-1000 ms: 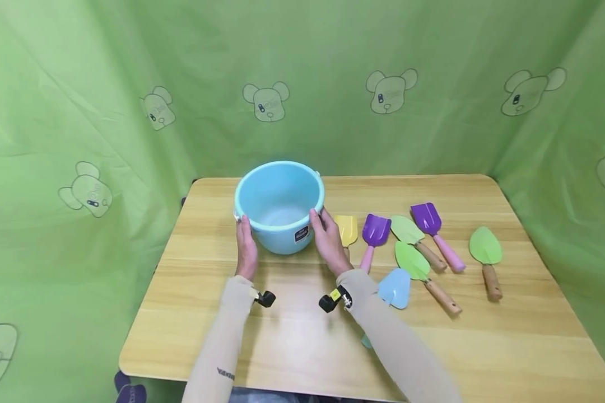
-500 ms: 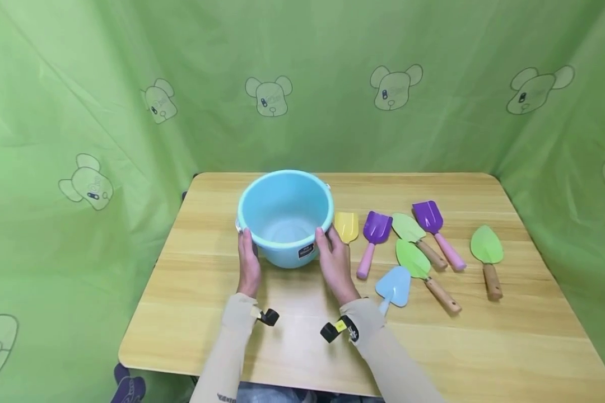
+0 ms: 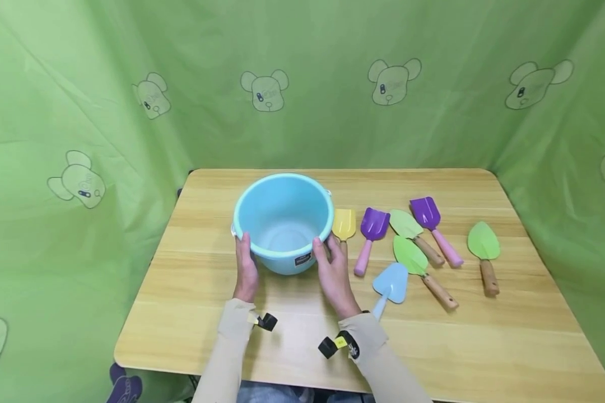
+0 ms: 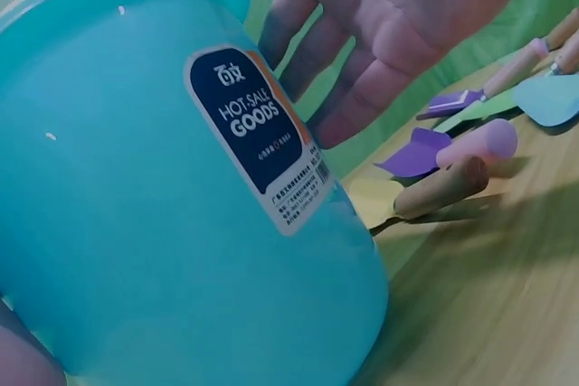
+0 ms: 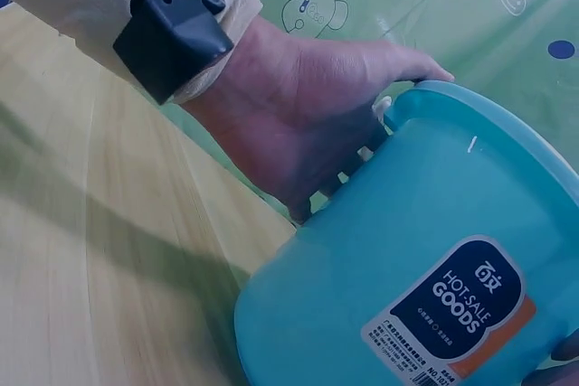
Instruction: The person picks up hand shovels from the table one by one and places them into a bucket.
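Observation:
A light blue plastic bucket (image 3: 277,262) is at the left middle of the wooden table (image 3: 181,313), its open mouth tilted toward me. My left hand (image 3: 247,271) holds its left side; the right wrist view has that thumb at the rim and the fingers (image 5: 312,183) spread along the wall. On the opposite side my right hand (image 3: 335,280) grips the bucket, thumb up at the rim; its fingers (image 4: 362,92) lie against the wall in the left wrist view. A dark printed label (image 4: 249,128) is on the near wall. Nothing shows inside the bucket.
Right of the bucket lie a yellow scoop (image 3: 344,224), purple scoops (image 3: 375,224) with pink handles, a light blue trowel (image 3: 392,282) partly behind the right wrist, and leaf-shaped green trowels (image 3: 409,254) with wooden handles. A green curtain (image 3: 327,134) surrounds the table's back and sides.
Both hands have brought the bucket toward me and lower, and its mouth shows more. The right arm has moved off the light blue trowel and the near purple scoop's handle.

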Motion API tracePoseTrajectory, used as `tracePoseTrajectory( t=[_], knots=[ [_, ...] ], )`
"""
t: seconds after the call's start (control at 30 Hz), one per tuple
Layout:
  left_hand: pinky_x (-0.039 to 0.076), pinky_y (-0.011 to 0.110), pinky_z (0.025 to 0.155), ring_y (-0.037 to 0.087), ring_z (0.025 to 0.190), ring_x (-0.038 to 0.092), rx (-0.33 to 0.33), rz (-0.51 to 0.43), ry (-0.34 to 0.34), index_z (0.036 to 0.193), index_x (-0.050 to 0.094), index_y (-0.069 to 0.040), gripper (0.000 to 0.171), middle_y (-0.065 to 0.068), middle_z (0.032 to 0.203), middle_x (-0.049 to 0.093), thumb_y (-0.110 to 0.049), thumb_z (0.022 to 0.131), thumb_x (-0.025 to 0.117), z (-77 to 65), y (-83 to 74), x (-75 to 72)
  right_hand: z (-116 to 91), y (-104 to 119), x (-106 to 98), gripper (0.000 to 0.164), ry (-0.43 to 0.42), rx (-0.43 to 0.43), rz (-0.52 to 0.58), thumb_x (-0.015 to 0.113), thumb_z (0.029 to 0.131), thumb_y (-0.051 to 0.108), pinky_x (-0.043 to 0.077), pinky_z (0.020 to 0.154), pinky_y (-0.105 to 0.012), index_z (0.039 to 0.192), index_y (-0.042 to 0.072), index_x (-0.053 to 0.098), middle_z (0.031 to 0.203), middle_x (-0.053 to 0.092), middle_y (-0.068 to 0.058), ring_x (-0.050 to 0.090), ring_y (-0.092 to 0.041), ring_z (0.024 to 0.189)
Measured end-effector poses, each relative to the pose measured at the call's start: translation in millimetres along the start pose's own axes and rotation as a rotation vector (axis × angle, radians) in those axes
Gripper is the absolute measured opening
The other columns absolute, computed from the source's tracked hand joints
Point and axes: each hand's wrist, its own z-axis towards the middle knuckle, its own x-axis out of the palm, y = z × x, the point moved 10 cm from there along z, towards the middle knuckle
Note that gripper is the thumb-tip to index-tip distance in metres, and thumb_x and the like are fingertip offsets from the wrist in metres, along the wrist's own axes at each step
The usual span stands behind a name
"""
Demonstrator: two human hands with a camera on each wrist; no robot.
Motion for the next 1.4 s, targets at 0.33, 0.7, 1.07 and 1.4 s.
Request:
tracePoseTrajectory(
  t=[0.33, 0.7, 1.07, 1.4],
  knots=[
    [0.020, 0.064, 0.126, 0.047, 0.145, 0.034, -0.021, 0.050, -0.047, 0.166, 0.015, -0.031, 0.064, 0.022, 0.160, 0.034, -0.045, 0.105, 0.028, 2.7, 5.3, -6.7, 1.4, 3.7, 3.1, 0.065, 0.020, -0.025, 0.015, 0.052, 0.106, 0.048, 0.027, 0.129, -0.052, 0.162, 0.020, 0.035, 0.168, 0.036, -0.001, 0.024, -0.023, 0.157],
    [0.024, 0.066, 0.123, 0.050, 0.143, 0.036, -0.010, 0.069, -0.024, 0.166, 0.016, -0.029, 0.064, 0.024, 0.159, 0.036, -0.045, 0.105, 0.029, 2.6, 7.6, -2.6, -2.1, -0.7, -16.5, 0.066, 0.136, -0.024, 0.019, 0.048, 0.108, 0.045, 0.029, 0.128, -0.039, 0.163, 0.013, 0.029, 0.171, 0.029, -0.004, 0.028, -0.025, 0.159],
    [0.021, 0.061, 0.126, 0.047, 0.145, 0.036, -0.037, 0.106, -0.003, 0.166, 0.018, -0.026, 0.063, 0.023, 0.158, 0.038, -0.045, 0.107, 0.028, -0.5, 6.4, -8.6, 4.4, -0.6, -108.2, 0.042, 0.041, -0.087, -0.101, 0.057, 0.107, 0.028, 0.052, 0.098, -0.011, 0.140, 0.001, 0.060, 0.140, 0.065, -0.020, 0.068, -0.014, 0.120],
    [0.024, 0.057, 0.127, 0.039, 0.145, 0.039, -0.040, 0.128, -0.011, 0.165, 0.021, -0.026, 0.061, 0.016, 0.158, 0.040, -0.043, 0.107, 0.029, -4.1, 3.9, -7.4, -0.2, -9.7, -267.5, 0.047, -0.284, -0.007, -0.560, 0.057, 0.105, 0.040, 0.046, 0.082, -0.008, 0.131, 0.003, 0.069, 0.133, 0.070, -0.019, 0.054, 0.015, 0.094]
  ],
)
